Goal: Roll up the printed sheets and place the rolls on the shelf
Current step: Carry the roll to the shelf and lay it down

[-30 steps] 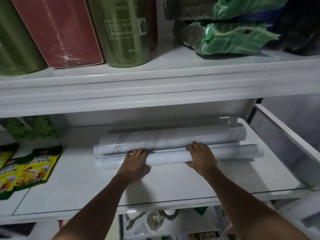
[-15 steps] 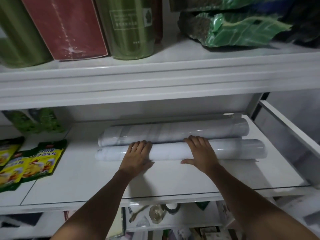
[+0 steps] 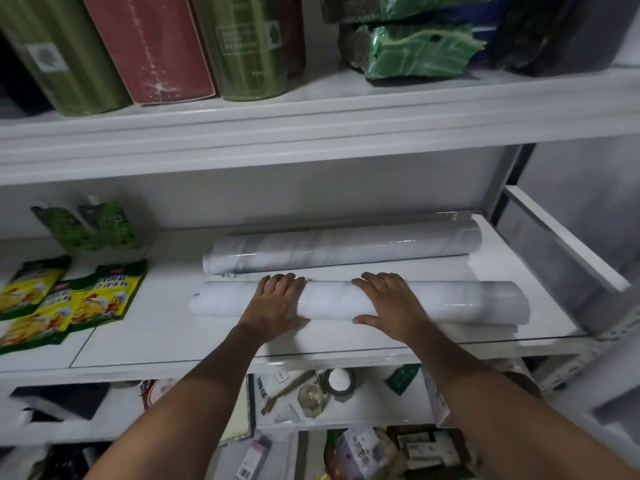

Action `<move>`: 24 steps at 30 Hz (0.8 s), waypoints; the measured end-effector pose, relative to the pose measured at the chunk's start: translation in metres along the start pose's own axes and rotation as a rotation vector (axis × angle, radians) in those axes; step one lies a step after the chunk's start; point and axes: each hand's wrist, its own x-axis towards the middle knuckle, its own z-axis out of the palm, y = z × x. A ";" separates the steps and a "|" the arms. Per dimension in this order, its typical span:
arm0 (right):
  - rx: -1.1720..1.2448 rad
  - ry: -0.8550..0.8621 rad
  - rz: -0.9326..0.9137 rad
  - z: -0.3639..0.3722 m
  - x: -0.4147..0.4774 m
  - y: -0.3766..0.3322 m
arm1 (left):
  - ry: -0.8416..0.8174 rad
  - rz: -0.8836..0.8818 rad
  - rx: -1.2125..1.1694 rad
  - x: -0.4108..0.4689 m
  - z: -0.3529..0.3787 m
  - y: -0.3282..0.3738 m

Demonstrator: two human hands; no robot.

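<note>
The near roll [image 3: 415, 301] lies lengthwise across the middle of the frame on the white shelf [image 3: 166, 337], a pale, marbled sheet wound into a long tube. My left hand [image 3: 277, 301] rests flat on its left part, fingers spread over the top of the curve, thumb against the shelf in front. My right hand [image 3: 389, 303] lies the same way a little to the right of centre, palm down on the tube, thumb stretched out to the left along the shelf. Neither hand closes around the roll; both press on it from above with straight fingers.

Just behind it, with a narrow strip of bare shelf between, lies the far roll [image 3: 346, 245], greyer and glossier, parallel to the first.

At the left edge of the frame yellow-and-green packets [image 3: 69, 303] lie flat on the same shelf, with green spouted pouches [image 3: 90, 225] standing behind them. On the shelf above, at the top of the frame, stand green cylinders [image 3: 249, 46], a red box [image 3: 152, 46] and green foil bags [image 3: 415, 43].
</note>
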 end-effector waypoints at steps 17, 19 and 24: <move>-0.043 -0.086 0.134 -0.019 -0.016 -0.014 | -0.042 -0.015 0.096 -0.015 -0.034 0.018; -0.021 -0.072 0.134 -0.020 -0.016 -0.015 | -0.036 0.014 0.095 -0.015 -0.035 0.015; -0.013 -0.032 0.120 -0.021 -0.019 -0.019 | -0.018 0.032 0.121 -0.016 -0.038 0.016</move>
